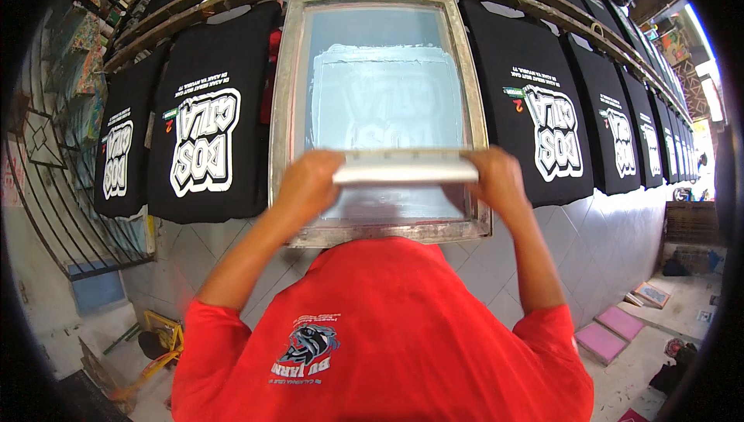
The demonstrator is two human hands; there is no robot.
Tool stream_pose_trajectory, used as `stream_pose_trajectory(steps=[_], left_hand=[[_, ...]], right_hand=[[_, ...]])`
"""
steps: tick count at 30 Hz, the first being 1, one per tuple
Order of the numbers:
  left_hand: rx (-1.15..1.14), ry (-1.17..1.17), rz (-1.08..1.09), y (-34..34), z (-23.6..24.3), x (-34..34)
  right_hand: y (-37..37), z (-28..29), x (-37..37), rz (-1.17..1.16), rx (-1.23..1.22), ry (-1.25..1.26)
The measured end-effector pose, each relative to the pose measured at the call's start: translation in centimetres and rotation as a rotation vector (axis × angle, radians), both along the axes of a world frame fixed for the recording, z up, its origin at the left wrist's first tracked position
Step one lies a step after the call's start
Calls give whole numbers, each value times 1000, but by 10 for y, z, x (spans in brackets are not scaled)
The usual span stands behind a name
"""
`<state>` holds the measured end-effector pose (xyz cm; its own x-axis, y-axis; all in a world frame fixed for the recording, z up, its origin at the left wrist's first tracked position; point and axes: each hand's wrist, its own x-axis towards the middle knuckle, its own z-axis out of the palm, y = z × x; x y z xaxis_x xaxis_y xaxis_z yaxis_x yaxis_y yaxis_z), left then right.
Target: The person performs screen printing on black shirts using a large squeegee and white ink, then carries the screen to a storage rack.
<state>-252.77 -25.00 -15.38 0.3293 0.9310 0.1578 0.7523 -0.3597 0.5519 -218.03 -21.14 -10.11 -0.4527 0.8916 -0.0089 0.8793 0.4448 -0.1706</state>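
White-looking squeegee bar (407, 169), mid-frame over the screen (287, 96), left hand (311, 180) and right hand (496, 177) clasping opposite ends; probably light, stiff, slick if inked, so keep the end grips.

A pale squeegee (404, 169) spans a framed printing screen (470, 81), crosswise over its lower half.

The squeegee is a straight, whitish bar with a beige strip along its far edge, slightly blurred, gripped at both ends and nearly level from left to right; whether its blade touches the mesh (380, 23) cannot be told. The screen is a tall rectangle, long sides running away from the viewer, its greyish frame scuffed and stained. Its mesh is pale blue, with a whiter, ragged-edged patch of ink (380, 73) in the middle, where faint block lettering shows, partly hidden by the squeegee.
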Motion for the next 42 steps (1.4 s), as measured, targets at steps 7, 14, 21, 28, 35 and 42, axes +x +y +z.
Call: stream_pose_trajectory(steps=[7,14,21,28,35,42], left_hand=[[54,-56,-30,-99,-43,25],[73,-73,88,-123,-47,23],[-389,-332,874,-98,-112,-58],[-437,-400,870,-94,-95,-66],[-398,-397,854,-119,-71,-122],[-319,-504,869,-155,-97,-294]], right_hand=[[-115,-67,17,2,124,107],[-134,-60,17,-129,119,323],[-91,-116,94,-915,-385,857],[-80,-99,56,-860,-1,429],[-110,-61,1,-823,64,439],[-139,-87,-167,-812,19,584]])
